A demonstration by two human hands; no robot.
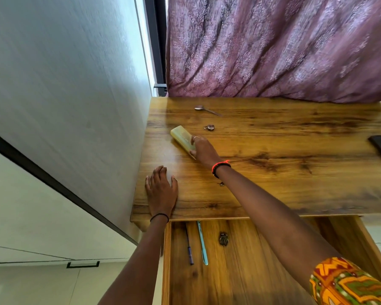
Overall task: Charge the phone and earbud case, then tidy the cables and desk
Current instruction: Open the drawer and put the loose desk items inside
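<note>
**Right hand grips the phone; left hand lies flat and open on the desk.**
The phone lies beyond the left hand, and the right thumb and fingers hold only its near end. Risk: with so short a hold, the far end may tip or slip when lifted. A push leftward could send it off the desk edge.

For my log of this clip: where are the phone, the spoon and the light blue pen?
phone (181,134): head view, middle of its uncovered far half.
spoon (207,110): head view, handle just behind the bowl.
light blue pen (202,243): head view, middle of its barrel.
</note>
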